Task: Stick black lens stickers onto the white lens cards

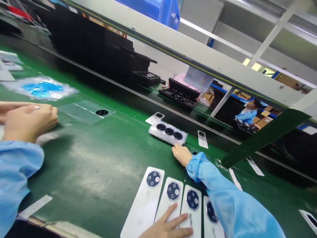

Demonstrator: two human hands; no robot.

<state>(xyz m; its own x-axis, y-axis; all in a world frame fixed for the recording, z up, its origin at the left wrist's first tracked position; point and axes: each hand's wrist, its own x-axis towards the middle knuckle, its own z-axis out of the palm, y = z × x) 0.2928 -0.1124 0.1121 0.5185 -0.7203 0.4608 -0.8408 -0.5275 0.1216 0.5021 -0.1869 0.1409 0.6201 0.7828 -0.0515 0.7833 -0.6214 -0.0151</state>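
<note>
Head view: the left hand [164, 228] is spread on white panels [146, 206], grey marks [190, 218] illegible; the outstretched right hand [182, 155] curls at a wrapped stack [165, 134], pinch unclear.

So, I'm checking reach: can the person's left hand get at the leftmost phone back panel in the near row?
Probably yes: the left hand spreads over the next two panels, and nothing covers the upper part of the leftmost panel.
</note>
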